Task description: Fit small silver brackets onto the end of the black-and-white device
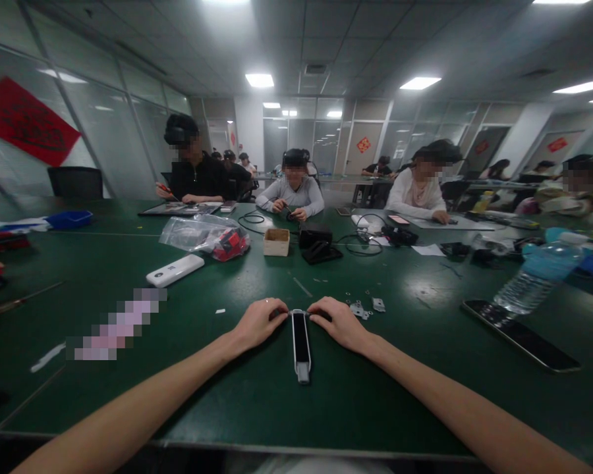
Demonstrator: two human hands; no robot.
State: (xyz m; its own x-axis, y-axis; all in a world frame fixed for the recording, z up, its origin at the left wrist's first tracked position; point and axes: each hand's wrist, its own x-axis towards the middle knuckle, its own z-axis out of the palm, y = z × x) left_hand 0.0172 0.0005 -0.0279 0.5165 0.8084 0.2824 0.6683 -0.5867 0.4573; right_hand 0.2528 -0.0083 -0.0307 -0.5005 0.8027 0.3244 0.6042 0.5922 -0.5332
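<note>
A slim, pen-like device (301, 339) with a long black screen, a pale frame and a grey tip lies lengthwise in front of me on the green table. My left hand (261, 321) is closed at its far left corner, thumb and fingers pinched together. From the other side, my right hand (340, 322) pinches at the far right corner in the same way. Both sets of fingertips meet the device's far end, and what exactly lies between them is partly hidden. Just right of my right hand are several small metal parts (360, 311).
A white oblong device (175, 270) lies left, near a plastic bag (205, 236) with red items. Beyond my hands are a small wooden box (276, 243) and a black stand (319, 245). A water bottle (536, 273) and a phone (521, 334) lie right. Several people sit opposite.
</note>
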